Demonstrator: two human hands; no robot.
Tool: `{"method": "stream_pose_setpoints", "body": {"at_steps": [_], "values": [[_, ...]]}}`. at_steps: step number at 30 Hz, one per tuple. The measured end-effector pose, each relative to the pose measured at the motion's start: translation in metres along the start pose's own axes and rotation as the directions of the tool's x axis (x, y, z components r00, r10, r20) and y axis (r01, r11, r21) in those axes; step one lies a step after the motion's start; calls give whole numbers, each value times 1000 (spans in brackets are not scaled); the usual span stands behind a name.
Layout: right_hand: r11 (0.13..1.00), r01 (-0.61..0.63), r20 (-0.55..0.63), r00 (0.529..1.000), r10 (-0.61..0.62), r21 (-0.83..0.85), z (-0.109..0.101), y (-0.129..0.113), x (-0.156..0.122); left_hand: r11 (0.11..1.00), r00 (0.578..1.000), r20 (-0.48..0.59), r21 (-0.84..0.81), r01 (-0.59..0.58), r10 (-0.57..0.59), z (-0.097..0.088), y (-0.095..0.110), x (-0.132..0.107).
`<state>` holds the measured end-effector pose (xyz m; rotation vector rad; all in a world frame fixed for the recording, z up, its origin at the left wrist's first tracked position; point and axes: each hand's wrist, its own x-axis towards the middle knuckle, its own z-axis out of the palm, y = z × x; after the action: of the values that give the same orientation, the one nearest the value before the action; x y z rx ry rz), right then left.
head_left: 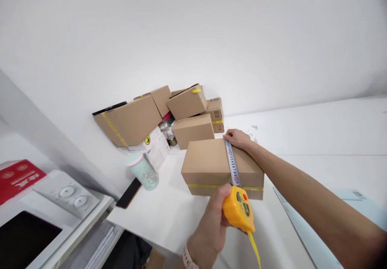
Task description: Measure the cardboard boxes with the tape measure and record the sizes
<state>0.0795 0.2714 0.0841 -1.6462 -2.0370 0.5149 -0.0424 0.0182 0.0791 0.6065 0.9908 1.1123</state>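
Observation:
My left hand [210, 224] is closed around an orange tape measure [237, 210], held at the near side of a brown cardboard box [205, 158]. From its case a pale metal blade [231, 162], marked with numbers, runs across the box's top from near edge to far edge. My right hand [238, 138] is at the far edge with its fingers closed on the blade's end; the hook itself is hidden. Yellow tape [196, 186] goes around the box's front side. A yellow wrist strap [254, 247] dangles from the case.
More cardboard boxes [136, 117] are stacked against the white wall behind. Left of the box stand a mint tumbler [143, 174] with a pink rim and a dark flat object [129, 194]. A white microwave [69, 196] is at lower left; a light-blue sheet [347, 216] lies at right.

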Motion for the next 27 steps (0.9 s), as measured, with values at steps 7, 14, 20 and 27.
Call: {"method": "stream_pose_setpoints", "body": {"at_steps": [7, 14, 20, 27], "values": [[1000, -1, -2, 1000, 1, 9, -2, -1, -4, 999, 999, -30, -15, -33, 32, -11, -2, -5], [1000, 5, 59, 998, -4, -9, -10, 6, -4, 896, 884, -157, 139, -422, 441, -55, -5, -27], [991, 97, 175, 981, -80, -87, -7, 1, -8, 784, 721, -316, 330, -526, 617, -103, -5, -16], [990, 81, 207, 977, -57, -113, -12, -6, -17, 812, 767, -284, 307, -496, 576, -123, -24, -11]]}}
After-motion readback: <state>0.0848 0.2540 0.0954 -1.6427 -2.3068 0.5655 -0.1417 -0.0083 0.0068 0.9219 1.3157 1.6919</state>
